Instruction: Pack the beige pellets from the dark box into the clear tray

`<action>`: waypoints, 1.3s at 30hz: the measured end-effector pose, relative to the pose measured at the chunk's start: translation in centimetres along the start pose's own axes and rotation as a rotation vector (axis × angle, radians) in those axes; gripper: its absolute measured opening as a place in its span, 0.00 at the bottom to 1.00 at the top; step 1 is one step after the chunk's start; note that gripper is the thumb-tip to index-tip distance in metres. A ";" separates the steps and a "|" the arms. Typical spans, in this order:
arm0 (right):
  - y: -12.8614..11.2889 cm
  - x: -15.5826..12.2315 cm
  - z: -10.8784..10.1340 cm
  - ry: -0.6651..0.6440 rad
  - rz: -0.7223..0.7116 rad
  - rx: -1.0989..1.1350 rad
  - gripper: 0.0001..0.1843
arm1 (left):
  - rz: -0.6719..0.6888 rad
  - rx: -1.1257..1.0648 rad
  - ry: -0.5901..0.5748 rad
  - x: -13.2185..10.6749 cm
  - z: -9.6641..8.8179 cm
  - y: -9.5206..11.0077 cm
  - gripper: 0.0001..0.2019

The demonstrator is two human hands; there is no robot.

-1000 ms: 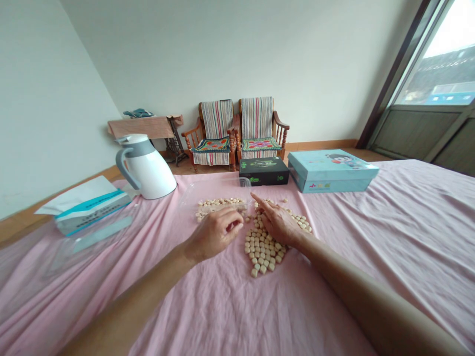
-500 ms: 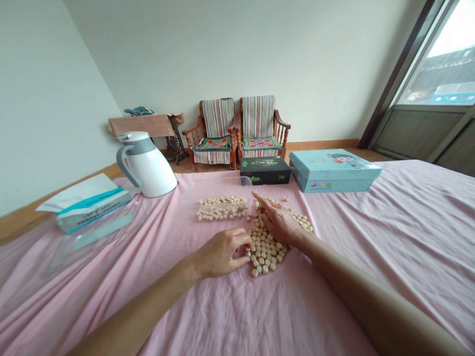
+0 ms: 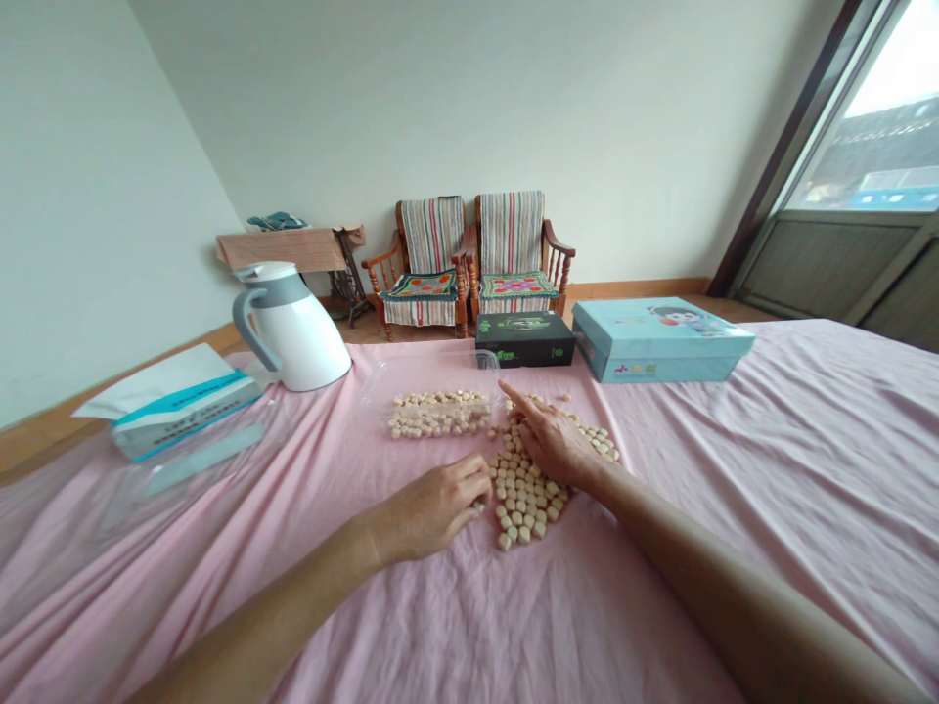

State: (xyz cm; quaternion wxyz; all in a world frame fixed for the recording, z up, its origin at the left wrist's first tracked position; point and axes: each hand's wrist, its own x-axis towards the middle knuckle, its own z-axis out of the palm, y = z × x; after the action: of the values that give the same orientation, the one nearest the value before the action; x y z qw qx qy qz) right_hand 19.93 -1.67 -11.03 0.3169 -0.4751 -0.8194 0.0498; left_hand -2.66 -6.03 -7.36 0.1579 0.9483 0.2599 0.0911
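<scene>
A pile of small pale rounded pieces (image 3: 524, 494) lies loose on the pink cloth (image 3: 558, 616). At the pile's left edge is my left hand (image 3: 440, 504), its fingers curled, with one pale piece (image 3: 478, 507) showing between thumb and fingertips. My right hand (image 3: 552, 440) rests over the far part of the pile, fingers stretched out, the index finger pointing toward the clear plastic box (image 3: 378, 386). That box holds many similar pieces (image 3: 440, 416) gathered at its right side. The palm hides some pieces beneath it.
Behind the pile stand a black box (image 3: 524, 339) and a light blue box (image 3: 652, 342). To the left are a white jug (image 3: 300, 337), a tissue pack (image 3: 183, 406) and a clear plastic lid (image 3: 198, 469). Two wooden armchairs (image 3: 514, 249) stand by the wall.
My left hand has shifted slightly left, off the pile's edge, and its fingers have closed on a pale piece. The right hand has stayed in place.
</scene>
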 end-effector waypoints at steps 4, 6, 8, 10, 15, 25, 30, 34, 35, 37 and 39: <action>-0.4 0.0 -0.4 -0.013 0.017 0.004 0.39 | -0.001 0.017 0.180 0.3 -2.6 0.0 0.04; -0.6 0.0 -0.7 -0.025 0.028 0.005 0.38 | -0.031 0.041 0.362 1.1 -4.6 -0.4 0.03; -0.8 0.0 -0.8 -0.033 0.035 0.008 0.38 | -0.070 0.065 0.533 2.2 -6.4 -1.3 0.02; -0.9 0.0 -0.8 -0.033 0.035 0.006 0.38 | -0.103 0.099 0.615 3.2 -7.5 -2.4 0.02; -0.6 0.0 -0.6 -0.020 0.029 -0.006 0.39 | -0.131 0.112 0.735 3.9 -7.0 -3.6 0.07; -0.7 0.0 -0.7 -0.022 0.028 -0.002 0.38 | 0.008 0.089 0.423 0.7 -3.8 -0.7 0.05; -0.5 0.0 -0.5 -0.017 0.030 0.003 0.38 | -0.025 0.060 0.106 0.4 -0.6 -1.2 0.06; -0.5 0.0 -0.4 -0.018 0.023 0.012 0.38 | -0.040 0.049 0.076 0.3 0.8 -1.2 0.05; -0.5 0.0 -0.5 -0.016 0.023 0.010 0.38 | -0.038 0.053 0.088 0.3 0.7 -1.1 0.04; -0.6 0.0 -0.6 -0.012 0.026 0.002 0.38 | -0.038 0.072 0.155 0.6 -0.3 -0.9 0.04; -0.7 0.0 -0.7 -0.015 0.025 -0.003 0.38 | -0.050 0.096 0.312 1.2 -2.0 -0.8 0.04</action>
State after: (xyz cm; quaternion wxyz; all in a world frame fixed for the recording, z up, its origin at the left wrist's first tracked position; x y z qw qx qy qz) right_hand 19.83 -2.22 -10.23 0.3096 -0.4853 -0.8158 0.0560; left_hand -2.52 -4.30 -5.67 0.0723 0.9223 0.3088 0.2210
